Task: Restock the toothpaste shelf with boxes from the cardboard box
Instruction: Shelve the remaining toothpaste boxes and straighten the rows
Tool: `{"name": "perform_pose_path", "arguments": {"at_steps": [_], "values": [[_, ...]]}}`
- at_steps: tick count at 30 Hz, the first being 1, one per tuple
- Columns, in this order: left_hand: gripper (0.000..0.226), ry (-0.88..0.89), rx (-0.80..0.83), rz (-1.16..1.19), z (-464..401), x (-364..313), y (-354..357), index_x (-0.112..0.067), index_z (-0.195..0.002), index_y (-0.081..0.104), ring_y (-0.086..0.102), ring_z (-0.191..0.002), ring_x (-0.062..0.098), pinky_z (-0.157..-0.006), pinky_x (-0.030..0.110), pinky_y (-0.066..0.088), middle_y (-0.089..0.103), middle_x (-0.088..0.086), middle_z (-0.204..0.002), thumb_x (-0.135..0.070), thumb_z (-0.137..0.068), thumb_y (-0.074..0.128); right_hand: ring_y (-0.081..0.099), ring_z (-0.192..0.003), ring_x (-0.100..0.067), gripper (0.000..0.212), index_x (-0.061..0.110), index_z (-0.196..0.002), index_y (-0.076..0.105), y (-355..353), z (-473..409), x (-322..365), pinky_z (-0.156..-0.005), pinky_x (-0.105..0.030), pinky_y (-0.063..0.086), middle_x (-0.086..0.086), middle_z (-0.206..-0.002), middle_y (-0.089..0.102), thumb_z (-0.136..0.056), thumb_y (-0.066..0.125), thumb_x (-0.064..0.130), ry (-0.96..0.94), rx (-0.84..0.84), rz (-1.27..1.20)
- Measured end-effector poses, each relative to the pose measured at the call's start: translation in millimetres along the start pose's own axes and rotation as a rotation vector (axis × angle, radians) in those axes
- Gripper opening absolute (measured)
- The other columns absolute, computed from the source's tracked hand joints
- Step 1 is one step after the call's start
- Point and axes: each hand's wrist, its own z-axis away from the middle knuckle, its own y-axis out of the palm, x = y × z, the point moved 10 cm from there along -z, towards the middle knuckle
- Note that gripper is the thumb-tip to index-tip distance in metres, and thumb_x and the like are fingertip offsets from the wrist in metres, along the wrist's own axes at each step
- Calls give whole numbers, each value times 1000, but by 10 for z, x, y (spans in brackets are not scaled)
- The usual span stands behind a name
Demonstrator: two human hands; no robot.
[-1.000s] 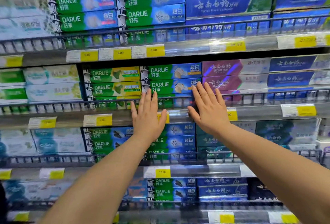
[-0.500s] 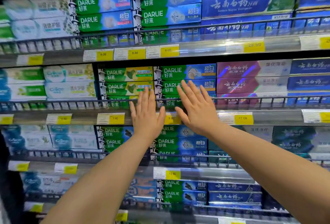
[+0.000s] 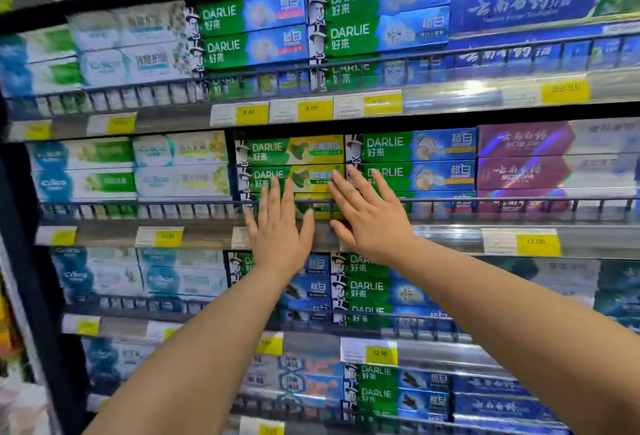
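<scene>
Left hand [image 3: 277, 226] and right hand [image 3: 369, 218] flat, fingers straight (grasping nothing), against green-yellow Darlie boxes [image 3: 294, 164], at shelf's front rail [image 3: 138, 207]

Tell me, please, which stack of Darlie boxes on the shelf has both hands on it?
The green-and-yellow Darlie stack on the second shelf down; the left hand and right hand lie flat against it, unlike the green-and-blue stacks.

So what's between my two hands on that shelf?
Head view: between the left hand and right hand show the green-and-yellow Darlie boxes behind the wire rail, with the shelf edge below.
</scene>
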Motion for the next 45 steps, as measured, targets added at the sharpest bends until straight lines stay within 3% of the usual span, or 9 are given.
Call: {"name": "perform_pose_path", "arguments": {"at_steps": [18,21,25,29,32,34,37,40,45], "values": [[63,183,-137,130,-291,-358,-502,-23,-150,13,-2,-148,14,-118,40,-7,3,-4,-160,-48,-93,20,39,-135,-25,62,12,-137,45,-439,-216,-186,-110,-45,19,-6,-143,46,-90,29,48,46,-105,42],[57,219,-149,114,-479,-502,-695,-19,-149,20,9,-147,19,-119,40,2,17,1,-158,-42,-98,28,41,-134,-25,61,11,-137,45,-611,-360,-292,-110,-45,18,-6,-141,48,-90,31,46,56,-139,47],[39,295,-294,78,-519,-583,-958,-15,-110,55,51,-103,26,-88,38,38,54,4,-109,-40,-89,33,56,-119,-28,55,10,-123,59,-794,-498,-305,-102,-42,29,-7,-121,64,-85,37,43,-13,-224,40],[37,304,-452,137,-579,-576,-1195,-10,-93,56,50,-85,28,-72,35,34,55,8,-91,-38,-83,34,61,-92,-31,38,9,-100,63,-1106,-626,-271,-83,-38,34,-9,-97,64,-80,45,35,-67,-374,13],[37,248,-538,211,-768,-491,-1400,-8,-99,55,46,-95,25,-81,35,33,55,12,-102,-35,-84,34,60,-102,-31,42,8,-111,62,-1182,-855,-285,-89,-38,34,-10,-110,64,-83,46,34,-41,-357,-1],[45,199,-525,220,-957,-412,-1484,-6,-117,52,44,-116,27,-98,38,32,52,14,-124,-34,-88,32,56,-117,-28,50,8,-123,58,-1166,-1062,-321,-98,-39,30,-10,-125,61,-86,41,38,-7,-290,23],[56,123,-385,184,-1246,-262,-1444,-10,-146,26,16,-145,25,-119,38,11,20,9,-156,-35,-96,28,35,-137,-25,65,11,-140,40,-1113,-1292,-376,-113,-42,16,-9,-147,40,-88,22,46,41,-154,42],[60,77,-295,123,-1406,-124,-1363,-15,-151,6,-3,-148,19,-121,42,1,-3,2,-160,-39,-99,25,7,-146,-20,77,14,-149,14,-1077,-1468,-393,-116,-41,-1,-4,-158,12,-85,-1,54,47,-126,73],[62,78,-265,67,-1437,-45,-1305,-21,-151,1,-7,-148,16,-119,46,-4,-9,-3,-160,-46,-98,22,-3,-146,-18,82,17,-150,4,-991,-1631,-401,-115,-41,-10,-1,-159,4,-82,-8,61,56,-121,112]]}}
